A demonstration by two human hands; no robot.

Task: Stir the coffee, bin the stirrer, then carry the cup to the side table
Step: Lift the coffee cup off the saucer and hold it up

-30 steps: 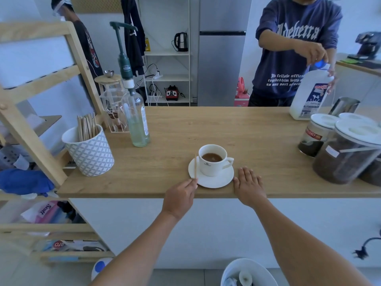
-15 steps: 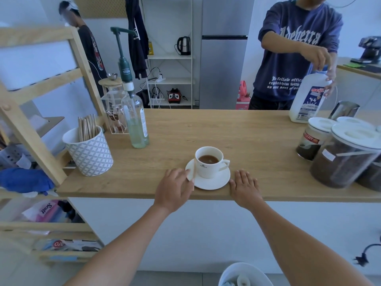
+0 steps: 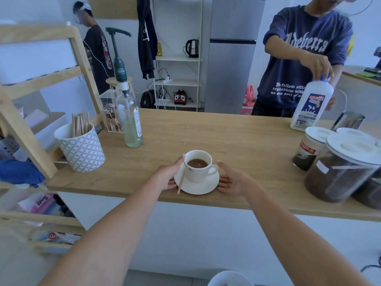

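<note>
A white cup (image 3: 198, 172) of brown coffee stands on a white saucer (image 3: 203, 187) near the front edge of the wooden counter (image 3: 237, 139). A wooden stirrer (image 3: 181, 181) lies across the saucer's left side, its near end overhanging the rim. My left hand (image 3: 168, 175) is at the saucer's left, fingers under the rim and thumb against the cup's side. My right hand (image 3: 234, 180) is at the saucer's right, palm turned inward, fingertips at the rim, thumb apart near the cup's handle. The rim of a white bin (image 3: 228, 280) shows on the floor below.
A patterned pot of stirrers (image 3: 83, 150) and a pump bottle (image 3: 131, 122) stand on the left. Lidded jars (image 3: 342, 168) crowd the right end. A person across the counter holds a milk bottle (image 3: 312, 106) beside a steel jug (image 3: 348, 120). A wooden shelf frame (image 3: 24, 129) stands at left.
Both hands have moved forward from the counter's edge to either side of the saucer. The left hand has let go of the stirrer, which now lies on the saucer.
</note>
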